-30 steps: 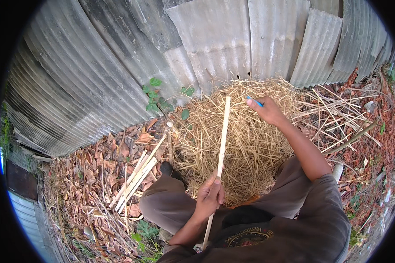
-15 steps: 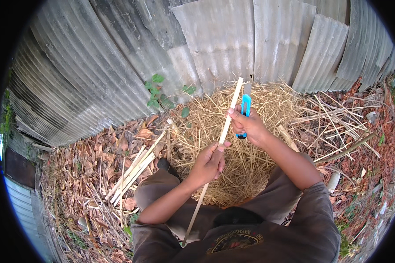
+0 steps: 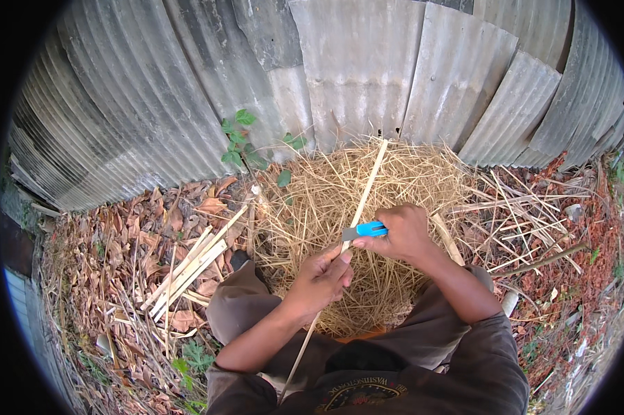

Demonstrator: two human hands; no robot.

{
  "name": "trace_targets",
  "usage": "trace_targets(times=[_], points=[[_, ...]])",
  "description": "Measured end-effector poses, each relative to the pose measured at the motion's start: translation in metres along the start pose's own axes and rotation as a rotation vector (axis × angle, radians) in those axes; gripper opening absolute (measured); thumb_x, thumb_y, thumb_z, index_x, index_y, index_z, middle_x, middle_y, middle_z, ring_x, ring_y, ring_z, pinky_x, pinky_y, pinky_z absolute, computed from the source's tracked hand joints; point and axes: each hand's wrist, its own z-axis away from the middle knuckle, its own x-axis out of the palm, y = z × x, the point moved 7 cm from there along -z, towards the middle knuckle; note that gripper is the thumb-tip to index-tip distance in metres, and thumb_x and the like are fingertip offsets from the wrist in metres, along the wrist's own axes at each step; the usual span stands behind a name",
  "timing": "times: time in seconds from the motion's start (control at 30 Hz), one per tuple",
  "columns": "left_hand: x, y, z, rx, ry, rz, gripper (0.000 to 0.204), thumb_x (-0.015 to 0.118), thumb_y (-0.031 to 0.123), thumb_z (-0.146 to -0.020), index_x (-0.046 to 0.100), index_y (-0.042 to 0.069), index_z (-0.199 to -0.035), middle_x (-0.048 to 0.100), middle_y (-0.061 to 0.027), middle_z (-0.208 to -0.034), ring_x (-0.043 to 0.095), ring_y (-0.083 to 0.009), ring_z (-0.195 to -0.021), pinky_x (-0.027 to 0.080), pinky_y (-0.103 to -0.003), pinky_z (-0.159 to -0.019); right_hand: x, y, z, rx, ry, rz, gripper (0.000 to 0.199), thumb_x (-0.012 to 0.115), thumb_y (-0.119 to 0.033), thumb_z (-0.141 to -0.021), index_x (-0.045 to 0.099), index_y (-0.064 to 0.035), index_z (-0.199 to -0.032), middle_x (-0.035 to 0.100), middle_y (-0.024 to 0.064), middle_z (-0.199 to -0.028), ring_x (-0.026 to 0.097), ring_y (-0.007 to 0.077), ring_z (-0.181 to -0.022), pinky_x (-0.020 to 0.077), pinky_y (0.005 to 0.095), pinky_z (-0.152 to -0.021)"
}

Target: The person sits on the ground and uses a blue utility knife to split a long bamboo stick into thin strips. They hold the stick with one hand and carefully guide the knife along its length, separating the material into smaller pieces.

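L hand has its fingers closed round the long pale strip, which sticks out above & below them, while R hand grips the blue cutter w/ its blade across the strip, just above L thumb, over a straw-like pile.

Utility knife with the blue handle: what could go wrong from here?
The utility knife's exposed blade sits close to the left grip; a slip might cut it. The wooden strip is slender, so it might flex or split under pressure.
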Motion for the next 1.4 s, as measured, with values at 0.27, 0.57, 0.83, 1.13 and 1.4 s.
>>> trace_targets(times=[0.27, 0.57, 0.83, 1.13, 1.4], points=[[-0.008, -0.018, -0.003, -0.051, 0.068, 0.077, 0.034, 0.043, 0.024, -0.102, 0.045, 0.012, -0.134, 0.033, 0.0059, -0.065, 0.032, -0.0029, -0.053, 0.031, -0.019, -0.048, 0.033, 0.017, -0.017, -0.148, 0.073, 0.131, 0.077, 0.055, -0.086, -0.062, 0.042, -0.0118, -0.047, 0.04, 0.0051, -0.04, 0.045, 0.0244, -0.035, 0.0361, 0.0373, -0.038], [-0.01, -0.025, -0.002, -0.071, 0.118, 0.102, 0.031, 0.042, 0.023, -0.102, 0.046, 0.012, -0.131, 0.032, 0.0067, -0.065, 0.032, -0.0031, -0.053, 0.031, -0.019, -0.048, 0.051, 0.025, -0.021, -0.226, 0.032, 0.109, 0.077, 0.051, -0.087, -0.064, 0.037, -0.0129, -0.046, 0.041, 0.003, -0.041, 0.045, 0.0227, -0.035, 0.037, 0.0371, -0.04], [-0.01, -0.029, -0.001, -0.08, 0.102, 0.137, 0.031, 0.039, 0.02, -0.103, 0.043, 0.009, -0.131, 0.032, 0.0059, -0.065, 0.029, -0.0031, -0.051, 0.029, -0.02, -0.046, 0.049, 0.031, -0.026, -0.244, 0.097, 0.139, 0.079, 0.049, -0.086, -0.066, 0.042, -0.0102, -0.046, 0.043, 0.0054, -0.041, 0.047, 0.024, -0.037, 0.0385, 0.0386, -0.041], [-0.008, -0.042, 0.005, -0.097, 0.08, 0.121, 0.031, 0.038, 0.019, -0.103, 0.042, 0.007, -0.131, 0.029, 0.0068, -0.062, 0.027, -0.0024, -0.049, 0.028, -0.02, -0.045, 0.055, 0.096, -0.038, 0.06, -0.053, 0.267, 0.083, 0.041, -0.086, -0.071, 0.058, -0.0075, -0.053, 0.048, 0.0063, -0.042, 0.053, 0.0232, -0.041, 0.0415, 0.0387, -0.043], [0.015, -0.056, 0.031, -0.139, -0.116, 0.037, 0.04, 0.041, 0.023, -0.102, 0.039, 0.006, -0.139, 0.033, 0.0063, -0.061, 0.031, -0.0042, -0.051, 0.031, -0.021, -0.048, 0.024, 0.195, -0.041, 0.698, -0.025, 0.224, 0.087, 0.026, -0.083, -0.082, 0.051, -0.0061, -0.049, 0.044, 0.0045, -0.043, 0.047, 0.0204, -0.042, 0.0357, 0.0392, -0.041]])
